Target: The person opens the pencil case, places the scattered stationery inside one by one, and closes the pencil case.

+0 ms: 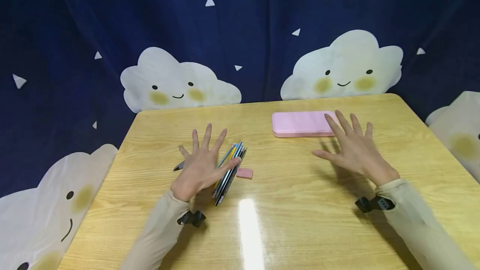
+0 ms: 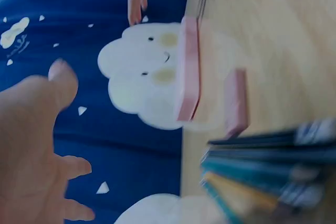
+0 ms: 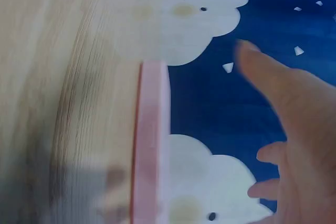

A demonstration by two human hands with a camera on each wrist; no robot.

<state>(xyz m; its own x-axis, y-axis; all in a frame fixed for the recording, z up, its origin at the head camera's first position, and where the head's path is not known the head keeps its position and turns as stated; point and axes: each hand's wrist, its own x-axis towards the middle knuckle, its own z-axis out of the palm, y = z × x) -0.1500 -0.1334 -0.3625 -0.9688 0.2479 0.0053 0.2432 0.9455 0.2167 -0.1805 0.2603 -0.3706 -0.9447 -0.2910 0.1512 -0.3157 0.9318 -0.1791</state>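
Observation:
My left hand (image 1: 202, 166) is held with fingers spread above the table, over the left side of a bundle of pencils and pens (image 1: 229, 174). Part of that bundle is hidden behind the thumb. Just right of it lies a pink eraser (image 1: 245, 173). A dark-tipped pen (image 1: 179, 166) pokes out from behind the left hand. My right hand (image 1: 356, 149), fingers also spread, hovers near a closed pink pencil case (image 1: 300, 123) and covers its right end in the head view. Neither hand holds anything. In the left wrist view the bundle (image 2: 273, 166) looks blurred.
The wooden table (image 1: 300, 220) has a bright light reflection near its front middle. Behind and beside it hangs a dark blue curtain (image 1: 255, 20) with smiling clouds and white triangles. A dark wrist camera (image 1: 193, 218) sits on the left wrist, and another camera (image 1: 371, 204) on the right.

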